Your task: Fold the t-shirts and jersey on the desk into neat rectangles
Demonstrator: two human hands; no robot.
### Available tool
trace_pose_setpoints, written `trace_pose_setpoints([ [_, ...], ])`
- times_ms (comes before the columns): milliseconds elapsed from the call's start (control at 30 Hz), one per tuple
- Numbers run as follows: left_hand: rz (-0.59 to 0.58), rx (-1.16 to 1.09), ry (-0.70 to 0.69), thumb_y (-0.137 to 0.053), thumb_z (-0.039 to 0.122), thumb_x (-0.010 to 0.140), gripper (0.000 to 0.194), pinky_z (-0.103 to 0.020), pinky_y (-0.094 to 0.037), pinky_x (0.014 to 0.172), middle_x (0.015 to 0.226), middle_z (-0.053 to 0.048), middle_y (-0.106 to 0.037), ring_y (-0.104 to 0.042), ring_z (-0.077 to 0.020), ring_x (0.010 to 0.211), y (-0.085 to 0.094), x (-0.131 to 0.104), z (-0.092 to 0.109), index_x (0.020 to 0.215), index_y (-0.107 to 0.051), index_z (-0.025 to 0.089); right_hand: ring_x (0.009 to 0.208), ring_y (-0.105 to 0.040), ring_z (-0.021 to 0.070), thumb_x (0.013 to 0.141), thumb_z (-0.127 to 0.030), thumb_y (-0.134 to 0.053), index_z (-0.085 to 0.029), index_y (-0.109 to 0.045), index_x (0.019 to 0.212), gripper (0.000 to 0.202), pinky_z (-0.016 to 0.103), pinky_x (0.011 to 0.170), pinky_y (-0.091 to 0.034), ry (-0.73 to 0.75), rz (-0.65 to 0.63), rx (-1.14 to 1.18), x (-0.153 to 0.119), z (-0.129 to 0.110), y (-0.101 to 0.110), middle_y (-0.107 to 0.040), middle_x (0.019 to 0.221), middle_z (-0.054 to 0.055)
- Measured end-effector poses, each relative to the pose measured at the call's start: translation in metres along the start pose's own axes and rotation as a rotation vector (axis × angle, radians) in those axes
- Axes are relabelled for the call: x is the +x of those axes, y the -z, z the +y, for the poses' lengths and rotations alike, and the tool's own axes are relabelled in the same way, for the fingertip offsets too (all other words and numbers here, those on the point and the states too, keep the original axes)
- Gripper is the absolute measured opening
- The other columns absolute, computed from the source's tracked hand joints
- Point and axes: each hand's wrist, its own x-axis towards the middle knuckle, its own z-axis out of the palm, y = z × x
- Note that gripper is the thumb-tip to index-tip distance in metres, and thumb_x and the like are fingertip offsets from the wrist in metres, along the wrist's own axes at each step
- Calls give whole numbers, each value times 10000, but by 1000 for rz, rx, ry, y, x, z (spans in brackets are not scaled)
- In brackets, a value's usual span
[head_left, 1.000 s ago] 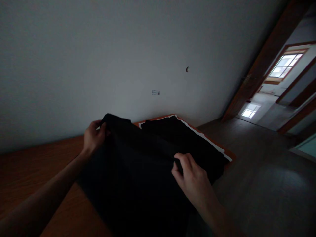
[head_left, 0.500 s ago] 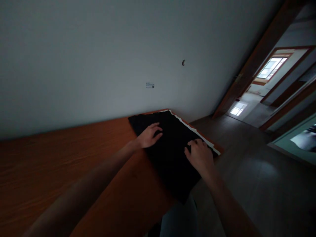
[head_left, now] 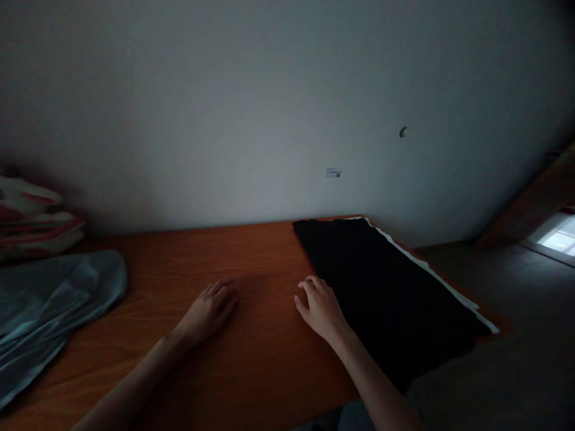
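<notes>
A black cloth [head_left: 386,287] lies flat at the right end of the wooden table [head_left: 265,347], with the edge of a white cloth [head_left: 426,269] showing from under its far right side. My right hand [head_left: 320,305] is over the black cloth's left edge, fingers loosely bent and apart, holding nothing. Over bare wood farther left is my left hand [head_left: 209,312], also without anything in it, its fingers slightly curled. Whether either hand touches the surface, I cannot tell. At the left end a grey-blue cloth [head_left: 67,293] lies spread and wrinkled.
Behind the grey-blue cloth sits a folded, striped red and white cloth pile [head_left: 36,215]. A pale wall [head_left: 215,120] runs along the table's back, bearing a small printed label [head_left: 333,173] and a round hole [head_left: 403,131]. Past the table's right edge lies the floor [head_left: 534,311].
My view has turned left, bringing the grey-blue cloth and striped pile into sight. Both hands have moved left off the middle of the black cloth, which stays flat.
</notes>
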Motion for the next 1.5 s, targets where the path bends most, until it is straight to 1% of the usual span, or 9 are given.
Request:
trace_pose_setpoints([
  [100,74,70,119,-451,433,1011,349,-482,-539,1047,1324,-123,-667,-671,-284,1168,17,-36,-27,1137,-694,216,1210,-625,319,958,-325,-569,-209,-653,1188,271,484,1000,-521,84,91,90,1,-14,-35,-649,1309,156],
  [167,123,89,173,-458,411,1002,334,-474,-544,1039,1285,-126,-684,-673,-284,1156,23,-51,-35,1130,-689,206,1211,-633,324,964,-326,-544,-207,-651,1189,275,498,1019,-516,113,147,136,1,-17,-50,-653,1326,160],
  [233,162,77,205,-474,373,990,302,-447,-555,1021,1238,-118,-702,-677,-273,1140,25,-57,-37,1137,-675,203,1164,-661,312,968,-310,-518,-206,-655,1148,250,487,997,-531,137,188,178,2,-16,-57,-680,1286,152],
  [400,160,-12,196,-489,277,970,235,-406,-549,1005,1163,-92,-717,-677,-237,1095,25,-51,-28,1123,-656,214,1054,-702,263,969,-286,-499,-238,-658,1006,170,422,949,-553,204,233,211,2,-9,-54,-727,1149,99],
  [600,113,-53,209,-503,211,940,202,-390,-534,961,1077,-93,-714,-659,-228,1014,29,-47,-25,1070,-658,210,1009,-696,257,967,-288,-504,-240,-646,1009,155,419,901,-548,304,248,172,2,-11,-52,-719,1080,86],
  [733,152,-79,255,-525,191,921,179,-369,-535,931,1024,-91,-709,-657,-224,984,27,-47,-30,1039,-658,204,954,-694,252,969,-292,-509,-250,-630,1001,132,411,863,-544,396,247,184,13,-22,-61,-712,1029,72],
  [933,226,-115,307,-539,187,917,194,-353,-543,912,1015,-95,-698,-656,-217,963,22,-47,-35,1074,-653,191,936,-691,251,976,-287,-497,-251,-619,1015,133,415,857,-549,502,183,255,36,-44,-82,-701,1015,76],
  [1200,231,-82,287,-532,149,893,205,-342,-543,908,1030,-93,-699,-653,-218,972,23,-47,-38,1058,-648,189,898,-710,229,977,-321,-496,-243,-617,1011,148,374,812,-577,436,205,402,63,-52,-101,-708,986,72],
  [1500,207,-71,305,-539,149,893,203,-369,-547,919,1039,-112,-686,-655,-240,988,27,-46,-35,1063,-644,190,889,-723,232,963,-349,-510,-250,-639,985,164,363,809,-583,448,166,392,60,-56,-99,-723,985,76],
])
